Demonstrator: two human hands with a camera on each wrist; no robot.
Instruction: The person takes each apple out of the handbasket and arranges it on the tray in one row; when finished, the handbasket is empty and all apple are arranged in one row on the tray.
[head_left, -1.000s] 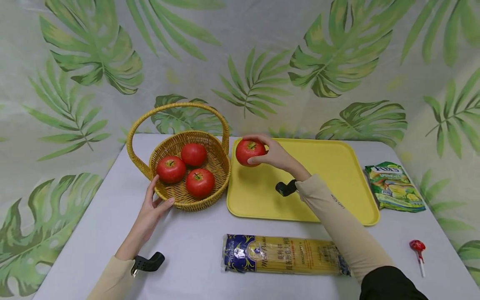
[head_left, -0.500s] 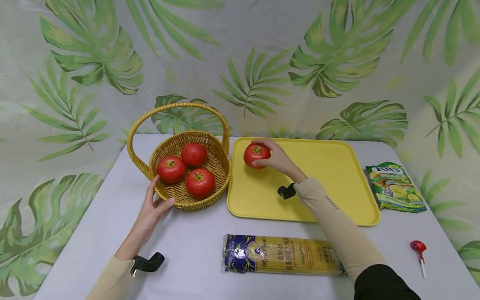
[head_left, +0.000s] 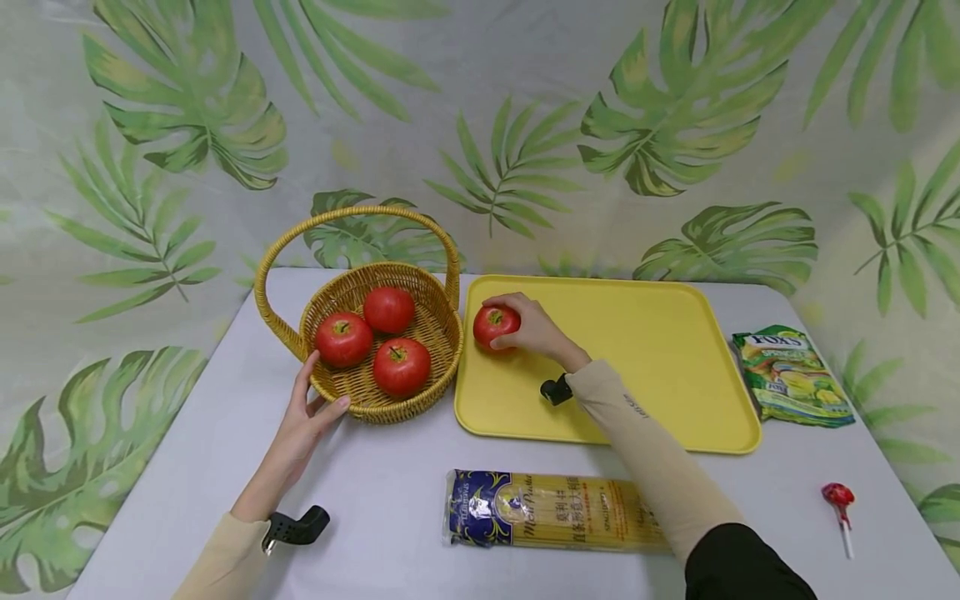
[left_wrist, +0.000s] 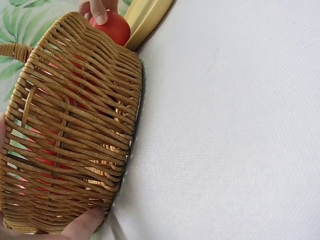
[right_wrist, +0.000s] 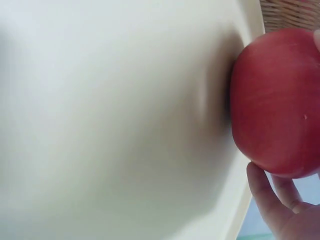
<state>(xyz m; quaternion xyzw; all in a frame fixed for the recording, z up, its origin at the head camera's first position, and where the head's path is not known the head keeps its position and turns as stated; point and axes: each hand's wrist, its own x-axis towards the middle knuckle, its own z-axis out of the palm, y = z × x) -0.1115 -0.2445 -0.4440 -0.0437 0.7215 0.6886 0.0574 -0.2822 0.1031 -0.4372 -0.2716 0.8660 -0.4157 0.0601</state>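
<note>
One round, glossy red apple (head_left: 489, 327) is held between the thumb and fingers of a person's right hand (head_left: 532, 327), at the left end of a rectangular yellow tray (head_left: 630, 358); whether it touches the tray is hard to tell. The left hand (head_left: 300, 433), thumb and fingers spread wide, touches the near side of a round, golden-brown woven basket (head_left: 393, 411) with an arched handle, just left of the tray. Three more red apples (head_left: 402, 367) lie inside it. On the white tabletop (head_left: 367, 508), a long clear-and-blue spaghetti packet (head_left: 555, 510) lies nearest the person, partly under the right sleeve (head_left: 645, 442). To the right are a green sweets bag (head_left: 793, 375) and a red lollipop (head_left: 838, 494).
</note>
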